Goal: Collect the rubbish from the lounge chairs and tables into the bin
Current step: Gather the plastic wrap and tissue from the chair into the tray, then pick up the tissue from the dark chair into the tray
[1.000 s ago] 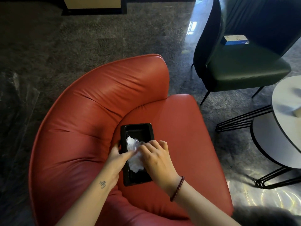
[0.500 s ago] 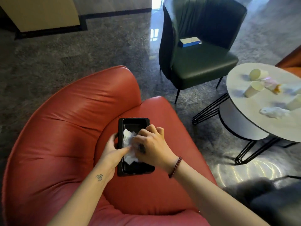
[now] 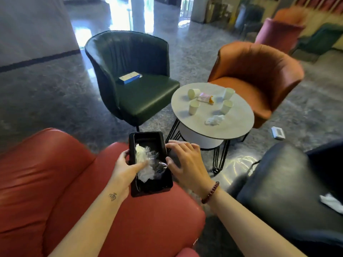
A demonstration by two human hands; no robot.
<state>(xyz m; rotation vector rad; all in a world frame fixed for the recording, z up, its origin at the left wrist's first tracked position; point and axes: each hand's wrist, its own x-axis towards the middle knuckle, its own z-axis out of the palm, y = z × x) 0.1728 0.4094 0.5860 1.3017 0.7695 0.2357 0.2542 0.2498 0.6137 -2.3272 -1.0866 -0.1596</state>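
A black plastic tray (image 3: 148, 190) is held over the front edge of a red lounge chair (image 3: 55, 182). It is shallow, rectangular and glossy, and one wad of crumpled clear film and white tissue (image 3: 148, 164) is seen lying in it. The left hand (image 3: 124, 169) is clamped on the tray: its fingers are curled round the left wall and its thumb is pressed down on the wad. The right hand (image 3: 185, 160) is laid against the tray's right wall with its fingers spread and nearly straight, nothing being clasped. One dark beaded bracelet (image 3: 210, 192) is worn on that wrist.

To the right of the right hand, one black chair (image 3: 278, 182) is seen, with one white tissue (image 3: 330, 201) on its seat. Beyond the right hand's fingertips stands a round grey table (image 3: 239, 123). On it are counted four paper cups (image 3: 194, 107), one of them lying on its side, one pink snack wrapper (image 3: 205, 98) and one crumpled tissue (image 3: 214, 120). One small white box (image 3: 278, 133) lies on the floor, right of the table.

Beyond the left hand, one dark green chair (image 3: 148, 101) is placed, with one blue box (image 3: 130, 77) on its seat. Farther right, behind the table, one orange chair (image 3: 259, 71) is seen.
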